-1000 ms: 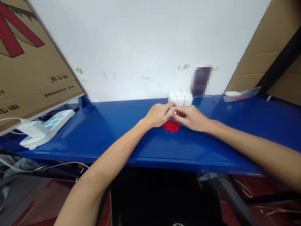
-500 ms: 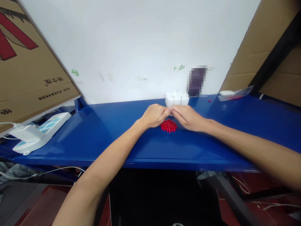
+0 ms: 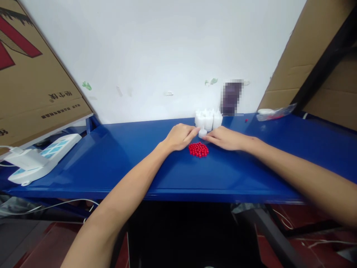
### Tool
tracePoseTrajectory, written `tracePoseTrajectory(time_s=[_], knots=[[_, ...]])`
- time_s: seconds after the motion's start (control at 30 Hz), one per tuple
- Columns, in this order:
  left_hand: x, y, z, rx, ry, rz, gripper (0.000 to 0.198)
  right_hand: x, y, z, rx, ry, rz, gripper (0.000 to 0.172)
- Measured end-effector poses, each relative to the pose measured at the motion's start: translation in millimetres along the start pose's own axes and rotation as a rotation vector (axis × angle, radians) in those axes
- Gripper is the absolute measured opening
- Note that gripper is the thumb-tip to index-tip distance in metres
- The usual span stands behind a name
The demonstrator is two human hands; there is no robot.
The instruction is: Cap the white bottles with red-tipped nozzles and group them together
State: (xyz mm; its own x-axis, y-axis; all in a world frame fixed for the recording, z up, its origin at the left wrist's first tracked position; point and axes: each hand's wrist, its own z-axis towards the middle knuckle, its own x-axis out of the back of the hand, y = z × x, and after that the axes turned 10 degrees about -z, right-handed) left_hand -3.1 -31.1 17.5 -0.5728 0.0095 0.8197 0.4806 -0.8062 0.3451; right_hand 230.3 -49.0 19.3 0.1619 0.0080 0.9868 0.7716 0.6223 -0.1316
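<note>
A small white plastic bottle (image 3: 202, 133) shows between my hands, its round end facing me. My left hand (image 3: 182, 137) is closed at its left, the thumb reaching to the bottle's upper side and the other fingers curled out of sight. From the right, my right hand (image 3: 223, 138) pinches at the lower side of the bottle with its fingertips; part of that grip is hidden. Just in front of my hands lies a pile of small red beads (image 3: 198, 149). Directly behind them stands a cluster of several white bottles (image 3: 208, 120).
The blue table (image 3: 125, 156) runs along a white wall. A white power strip (image 3: 60, 150) with a charger lies at the left, near a large cardboard box (image 3: 50, 74). At the back right are a clear plastic bag (image 3: 279, 112) and one stray red bead (image 3: 246, 120).
My hands were touching over the same spot and have moved slightly apart, so the white bottle between them now shows. The whole view has shifted a little.
</note>
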Motion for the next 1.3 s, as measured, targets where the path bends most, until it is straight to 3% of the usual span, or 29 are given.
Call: tracePoseTrajectory(time_s=[0.43,0.87,1.3], knots=[[-6.1,0,0,0.015,-0.083,-0.032,0.064,-3,-3,1,-0.032,-0.014,-0.085,0.023],[-10.8,1,2,-0.023,-0.131,0.032,0.068,-2,1,-1,-0.012,-0.003,0.05,0.016],[-9.2,5,2,-0.033,-0.155,0.01,0.069,-2,-2,-2,0.005,-0.005,-0.013,0.012]])
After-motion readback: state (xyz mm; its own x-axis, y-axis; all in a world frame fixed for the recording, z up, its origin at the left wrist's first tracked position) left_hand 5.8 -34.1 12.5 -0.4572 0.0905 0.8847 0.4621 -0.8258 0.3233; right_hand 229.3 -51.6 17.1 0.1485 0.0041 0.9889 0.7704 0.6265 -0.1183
